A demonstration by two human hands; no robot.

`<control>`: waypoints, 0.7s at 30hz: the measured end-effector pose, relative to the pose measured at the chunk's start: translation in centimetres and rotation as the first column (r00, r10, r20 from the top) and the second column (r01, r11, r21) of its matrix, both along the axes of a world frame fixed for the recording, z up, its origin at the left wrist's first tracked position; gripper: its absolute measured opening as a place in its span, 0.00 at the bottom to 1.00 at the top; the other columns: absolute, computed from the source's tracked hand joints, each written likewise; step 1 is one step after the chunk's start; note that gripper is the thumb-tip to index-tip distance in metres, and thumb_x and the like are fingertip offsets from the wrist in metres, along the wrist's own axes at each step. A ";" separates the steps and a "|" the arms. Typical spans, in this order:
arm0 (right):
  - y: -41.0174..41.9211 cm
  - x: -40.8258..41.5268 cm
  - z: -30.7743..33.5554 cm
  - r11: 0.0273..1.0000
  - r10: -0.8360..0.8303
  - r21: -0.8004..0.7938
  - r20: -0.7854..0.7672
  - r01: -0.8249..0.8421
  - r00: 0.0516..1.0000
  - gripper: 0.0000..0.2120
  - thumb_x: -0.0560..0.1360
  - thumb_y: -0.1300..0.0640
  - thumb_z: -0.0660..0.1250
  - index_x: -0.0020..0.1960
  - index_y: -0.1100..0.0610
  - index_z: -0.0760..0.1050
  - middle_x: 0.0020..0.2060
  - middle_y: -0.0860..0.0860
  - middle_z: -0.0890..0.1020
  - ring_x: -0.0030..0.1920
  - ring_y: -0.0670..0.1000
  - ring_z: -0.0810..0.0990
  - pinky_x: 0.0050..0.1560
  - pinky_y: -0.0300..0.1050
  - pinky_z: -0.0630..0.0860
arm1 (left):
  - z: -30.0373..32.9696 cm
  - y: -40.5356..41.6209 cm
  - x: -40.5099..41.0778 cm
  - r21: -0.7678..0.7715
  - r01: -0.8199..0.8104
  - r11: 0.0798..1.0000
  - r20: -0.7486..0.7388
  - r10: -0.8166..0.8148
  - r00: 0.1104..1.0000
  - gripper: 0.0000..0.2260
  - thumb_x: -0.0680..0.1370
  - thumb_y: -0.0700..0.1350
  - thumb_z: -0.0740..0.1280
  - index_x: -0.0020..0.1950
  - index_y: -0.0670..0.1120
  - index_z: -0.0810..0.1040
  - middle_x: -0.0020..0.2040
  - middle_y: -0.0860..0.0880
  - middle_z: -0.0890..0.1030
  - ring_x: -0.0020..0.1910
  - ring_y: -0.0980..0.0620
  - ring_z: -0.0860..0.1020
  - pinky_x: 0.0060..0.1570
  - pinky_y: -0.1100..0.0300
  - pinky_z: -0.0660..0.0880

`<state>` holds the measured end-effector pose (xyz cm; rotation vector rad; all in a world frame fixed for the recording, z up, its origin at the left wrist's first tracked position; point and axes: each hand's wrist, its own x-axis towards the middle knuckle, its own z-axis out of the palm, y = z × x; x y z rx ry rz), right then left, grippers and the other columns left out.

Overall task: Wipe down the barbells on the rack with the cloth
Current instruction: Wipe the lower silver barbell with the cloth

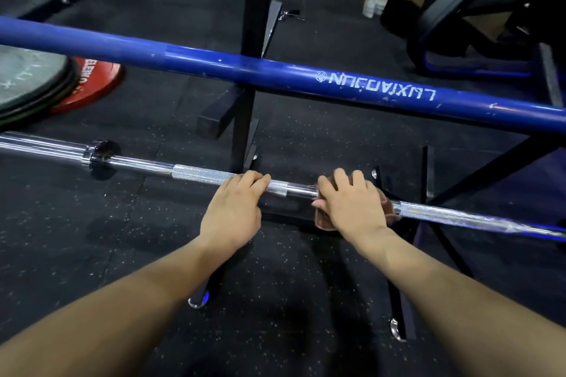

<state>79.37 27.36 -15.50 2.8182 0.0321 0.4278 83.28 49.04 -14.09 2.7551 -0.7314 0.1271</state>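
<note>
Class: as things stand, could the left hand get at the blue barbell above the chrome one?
Probably yes. The left hand rests on the chrome barbell, holding no cloth, and nothing lies between it and the blue barbell beyond.

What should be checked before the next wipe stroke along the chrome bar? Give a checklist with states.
1. Cloth wrapped on chrome barbell: ok.
2. Right hand grips cloth around bar: ok.
3. Left hand steadies bar, fingers curled over it: ok.
4. Bar seated in rack hooks: cannot tell.
5. Path to the right along the shaft free: ok.
6. Blue barbell wiped: cannot tell.
</note>
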 end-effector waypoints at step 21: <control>5.9 2.5 1.5 0.992 -0.007 0.126 -0.155 0.027 0.988 0.21 0.74 0.40 0.64 0.56 0.55 0.76 0.56 0.54 0.74 0.55 0.59 0.72 0.48 0.54 0.73 | -0.4 -0.5 0.4 -0.174 -0.052 0.983 -0.086 0.037 0.996 0.18 0.81 0.42 0.56 0.71 0.48 0.69 0.63 0.55 0.71 0.62 0.55 0.65 0.59 0.65 0.65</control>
